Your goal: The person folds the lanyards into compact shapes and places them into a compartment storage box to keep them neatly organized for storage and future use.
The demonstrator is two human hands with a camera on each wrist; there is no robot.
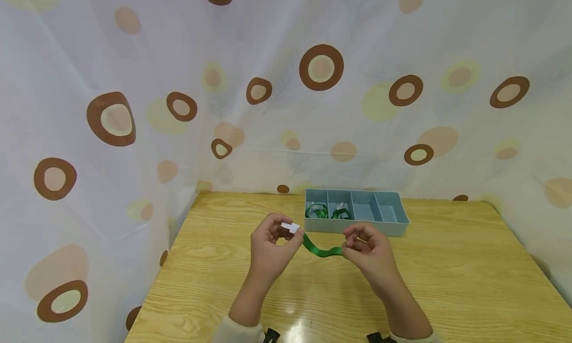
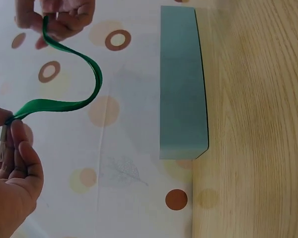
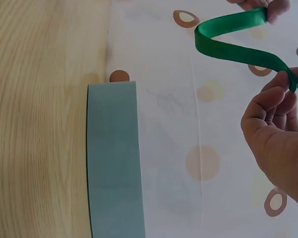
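Observation:
A green satin ribbon (image 1: 321, 252) hangs in a slack curve between my two hands, above the table in front of the tray. My left hand (image 1: 273, 246) pinches one end between thumb and forefinger, together with a small white piece (image 1: 290, 228) whose kind I cannot tell. At the other end, the thumb and forefinger of my right hand (image 1: 368, 248) pinch the ribbon's tip. From the left wrist the ribbon (image 2: 97, 79) shows a wide S-bend. In the right wrist view the ribbon (image 3: 233, 51) folds back sharply, and my right hand (image 3: 278, 129) grips its lower end.
Behind the hands stands a blue-grey divided tray (image 1: 357, 227). Its two left compartments hold green ribbon coils (image 1: 318, 211) with white bits. A wooden table (image 1: 214, 263) carries it, and a patterned curtain (image 1: 277, 169) hangs along the back and sides.

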